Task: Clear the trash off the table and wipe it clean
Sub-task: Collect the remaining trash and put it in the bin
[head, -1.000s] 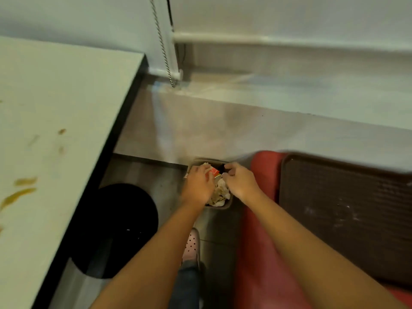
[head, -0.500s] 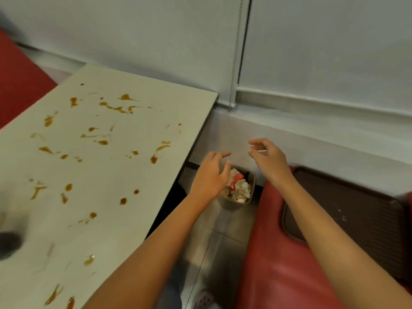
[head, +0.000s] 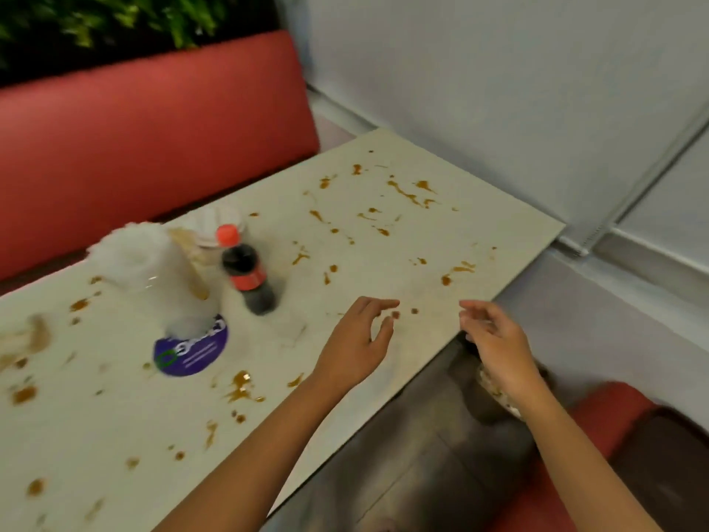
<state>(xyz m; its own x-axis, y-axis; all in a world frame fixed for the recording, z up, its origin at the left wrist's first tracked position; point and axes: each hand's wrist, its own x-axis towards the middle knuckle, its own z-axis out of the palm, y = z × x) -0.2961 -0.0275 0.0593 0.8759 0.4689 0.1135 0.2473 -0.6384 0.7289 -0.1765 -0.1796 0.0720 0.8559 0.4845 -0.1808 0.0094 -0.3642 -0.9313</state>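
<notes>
table (head: pixel 383 263) filled the left and middle of the view, its pale top spattered all over with brown sauce (head: pixel 241 385); nothing looked wiped yet. trash left on it sat at the far left: a cola bottle (head: pixel 247 268) upright, red cap on, dark drink inside; just beside it a tall white blurred bundle (head: pixel 153 270), likely plastic or tissue, could not tell which, standing on a purple disc (head: pixel 192 353); behind the bottle a pale paper item (head: pixel 215 224), too smeared to name. left hand (head: pixel 358 343) hovered over the near table edge, empty, fingers loosely spread and curled, thumb apart from the index. right hand (head: pixel 498 347) hung off the edge over the floor gap, empty too, fingers slack and half open. a small bin lay mostly hidden under the right wrist. red bench (head: pixel 153 128) behind the table, another red seat (head: pixel 598 416) at lower right. risks, as judged: the bundle looked top-heavy, and a quick reach past it could knock it onto the wet sauce or tip the bottle; bottle may roll off the edge if bumped. a forearm dragged low would smear sauce and carry it elsewhere. wiping before the trash was lifted would push sauce under the disc.
</notes>
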